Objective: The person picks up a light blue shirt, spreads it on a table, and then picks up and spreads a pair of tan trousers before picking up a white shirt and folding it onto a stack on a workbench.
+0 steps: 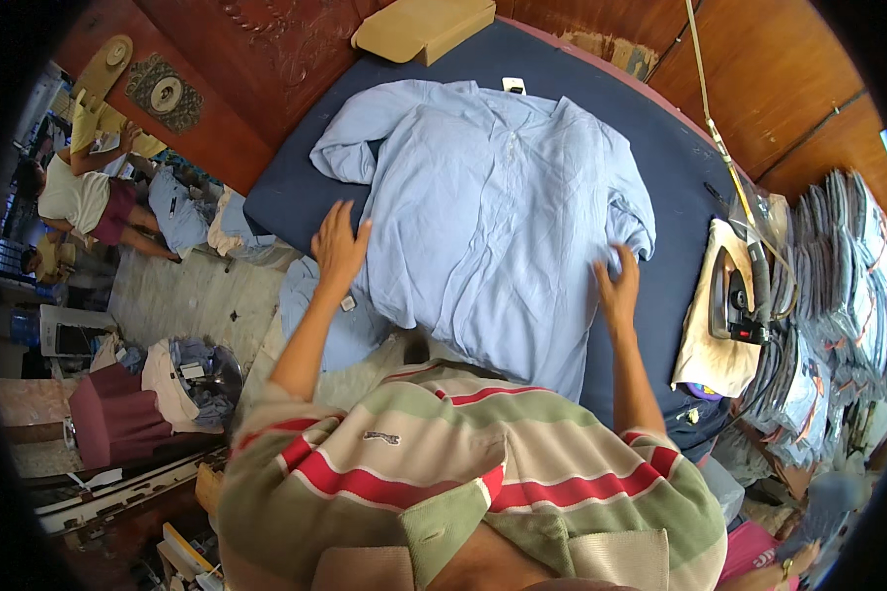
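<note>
A light blue shirt (483,207) lies spread on the dark blue padded table (660,177), its collar end at the far side and wrinkles down its front. The near hem hangs over the table's front edge. My left hand (340,246) is beside the shirt's left side, below the left sleeve, with its fingers spread. By the right side, just below the right sleeve, is my right hand (616,281), fingers apart and slightly bent. Neither hand holds anything that I can see. Whether the right fingertips touch the cloth, I cannot tell.
An iron (737,300) rests on a cream cloth (716,345) at the right, its cord running upward. Beyond it stand stacks of bagged folded garments (843,266). A cardboard box (424,30) sits at the far edge. People (84,192) are at the left.
</note>
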Action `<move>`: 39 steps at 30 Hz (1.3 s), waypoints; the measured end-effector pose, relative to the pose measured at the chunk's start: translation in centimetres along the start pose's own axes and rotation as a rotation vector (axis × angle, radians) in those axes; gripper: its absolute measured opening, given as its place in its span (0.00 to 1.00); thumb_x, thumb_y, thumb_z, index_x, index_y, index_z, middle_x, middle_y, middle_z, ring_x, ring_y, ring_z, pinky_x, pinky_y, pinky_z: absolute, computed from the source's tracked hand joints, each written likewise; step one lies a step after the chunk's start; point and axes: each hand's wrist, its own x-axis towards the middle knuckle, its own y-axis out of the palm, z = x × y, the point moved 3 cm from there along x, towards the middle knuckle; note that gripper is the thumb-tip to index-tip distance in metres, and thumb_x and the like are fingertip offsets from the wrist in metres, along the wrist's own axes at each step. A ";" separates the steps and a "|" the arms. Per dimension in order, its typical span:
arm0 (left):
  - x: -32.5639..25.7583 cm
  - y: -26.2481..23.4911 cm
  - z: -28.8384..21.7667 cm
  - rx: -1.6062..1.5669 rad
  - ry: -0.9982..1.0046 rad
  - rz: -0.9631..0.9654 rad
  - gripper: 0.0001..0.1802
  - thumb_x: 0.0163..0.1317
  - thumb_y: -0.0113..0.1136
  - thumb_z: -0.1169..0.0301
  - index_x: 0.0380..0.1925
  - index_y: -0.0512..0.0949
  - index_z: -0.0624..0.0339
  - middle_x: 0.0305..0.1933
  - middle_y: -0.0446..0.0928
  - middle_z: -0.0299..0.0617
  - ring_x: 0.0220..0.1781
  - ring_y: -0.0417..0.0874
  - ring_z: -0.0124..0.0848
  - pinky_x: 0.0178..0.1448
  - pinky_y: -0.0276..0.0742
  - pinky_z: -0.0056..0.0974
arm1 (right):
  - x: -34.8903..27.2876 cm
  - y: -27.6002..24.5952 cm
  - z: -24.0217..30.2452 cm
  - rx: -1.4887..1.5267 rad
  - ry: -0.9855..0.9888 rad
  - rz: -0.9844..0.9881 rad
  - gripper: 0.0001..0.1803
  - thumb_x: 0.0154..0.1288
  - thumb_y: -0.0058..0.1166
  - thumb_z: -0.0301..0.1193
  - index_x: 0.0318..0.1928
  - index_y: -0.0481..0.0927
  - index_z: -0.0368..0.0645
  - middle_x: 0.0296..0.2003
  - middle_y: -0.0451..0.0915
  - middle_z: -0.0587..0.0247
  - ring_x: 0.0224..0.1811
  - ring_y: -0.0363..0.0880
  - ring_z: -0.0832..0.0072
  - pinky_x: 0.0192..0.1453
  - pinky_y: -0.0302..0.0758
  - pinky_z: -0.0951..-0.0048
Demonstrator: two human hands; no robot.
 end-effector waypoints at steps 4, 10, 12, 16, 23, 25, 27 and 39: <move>-6.9 0.2 2.0 0.118 -0.179 0.027 0.22 0.54 0.46 0.60 0.47 0.64 0.56 0.57 0.57 0.46 0.60 0.54 0.41 0.57 0.48 0.52 | -9.0 -0.7 0.3 -0.159 0.393 0.081 0.25 0.47 0.54 0.31 0.48 0.65 0.39 0.44 0.68 0.52 0.46 0.65 0.59 0.48 0.62 0.66; -5.2 -0.5 3.0 -0.360 -0.298 -0.089 0.07 0.56 0.42 0.71 0.29 0.67 0.63 0.35 0.72 0.51 0.40 0.71 0.43 0.43 0.64 0.39 | -10.3 1.3 5.2 -0.012 0.252 0.225 0.14 0.52 0.46 0.23 0.42 0.69 0.43 0.24 0.69 0.59 0.22 0.67 0.72 0.28 0.65 0.73; -2.8 -2.0 7.5 -0.468 -0.191 -0.346 0.07 0.57 0.40 0.73 0.26 0.67 0.65 0.26 0.70 0.49 0.29 0.71 0.37 0.36 0.66 0.36 | -11.6 0.7 6.3 0.155 0.405 0.158 0.11 0.54 0.45 0.24 0.40 0.70 0.41 0.18 0.66 0.66 0.18 0.62 0.80 0.24 0.62 0.78; -1.7 -6.0 15.4 -0.287 -0.289 -0.270 0.11 0.56 0.46 0.67 0.33 0.70 0.64 0.32 0.72 0.48 0.33 0.72 0.40 0.38 0.66 0.37 | -14.5 2.2 8.7 0.363 0.560 0.539 0.09 0.55 0.44 0.25 0.38 0.71 0.39 0.18 0.64 0.71 0.17 0.59 0.85 0.21 0.60 0.81; -2.6 -2.3 7.0 -0.115 0.126 -0.322 0.24 0.44 0.55 0.71 0.45 0.65 0.61 0.48 0.67 0.47 0.49 0.67 0.42 0.51 0.58 0.43 | -10.3 2.8 4.7 0.128 0.313 0.005 0.10 0.54 0.46 0.27 0.38 0.73 0.41 0.28 0.73 0.59 0.29 0.69 0.76 0.31 0.66 0.77; -4.4 1.2 -0.2 -0.180 0.439 0.077 0.26 0.47 0.53 0.63 0.50 0.63 0.52 0.54 0.62 0.43 0.56 0.60 0.39 0.54 0.53 0.47 | -6.4 3.4 5.4 0.050 0.224 -0.033 0.12 0.52 0.47 0.28 0.40 0.72 0.43 0.41 0.69 0.54 0.42 0.68 0.67 0.41 0.65 0.72; -5.8 2.7 -3.2 -0.026 0.557 0.204 0.27 0.50 0.49 0.58 0.52 0.61 0.47 0.57 0.58 0.41 0.60 0.55 0.38 0.56 0.49 0.50 | -3.3 4.5 4.8 -0.308 -0.028 -0.104 0.16 0.52 0.47 0.30 0.44 0.70 0.47 0.50 0.63 0.57 0.52 0.61 0.60 0.49 0.61 0.65; -4.7 4.0 -2.8 -0.088 0.434 0.081 0.16 0.51 0.44 0.71 0.41 0.72 0.52 0.50 0.67 0.40 0.49 0.69 0.36 0.49 0.66 0.40 | 2.4 -4.2 -8.3 -0.567 0.034 -0.171 0.13 0.43 0.47 0.21 0.32 0.74 0.51 0.38 0.70 0.69 0.41 0.67 0.66 0.41 0.64 0.62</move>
